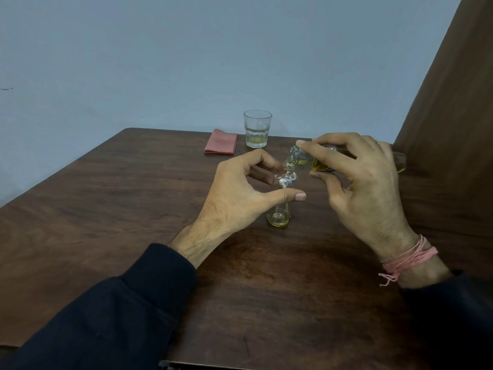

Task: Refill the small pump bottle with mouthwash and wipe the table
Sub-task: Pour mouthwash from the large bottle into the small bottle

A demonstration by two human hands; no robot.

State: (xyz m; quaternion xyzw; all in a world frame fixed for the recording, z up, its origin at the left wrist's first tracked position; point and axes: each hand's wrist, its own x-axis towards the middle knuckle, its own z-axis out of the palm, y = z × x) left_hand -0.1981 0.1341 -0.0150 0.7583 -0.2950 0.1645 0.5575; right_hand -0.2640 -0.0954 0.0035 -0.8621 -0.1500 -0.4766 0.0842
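I'm mid-pour: my right hand [357, 166] grips the mouthwash bottle [314, 161] tipped toward nine o'clock, its mouth over the small pump bottle [280, 213], which my left hand [240, 193] steadies at the table's [106, 209] centre. Barely filled, I judge; next, hold the tilt steady. Cloth [221, 141] waits at twelve o'clock.

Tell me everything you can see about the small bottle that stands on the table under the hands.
The small bottle is clear, of glass or plastic, slim, with no pump on it. It stands upright on the brown table, with a little yellow liquid at its bottom. The left hand holds it, thumb across its middle. The right hand tilts a larger bottle over its open neck.
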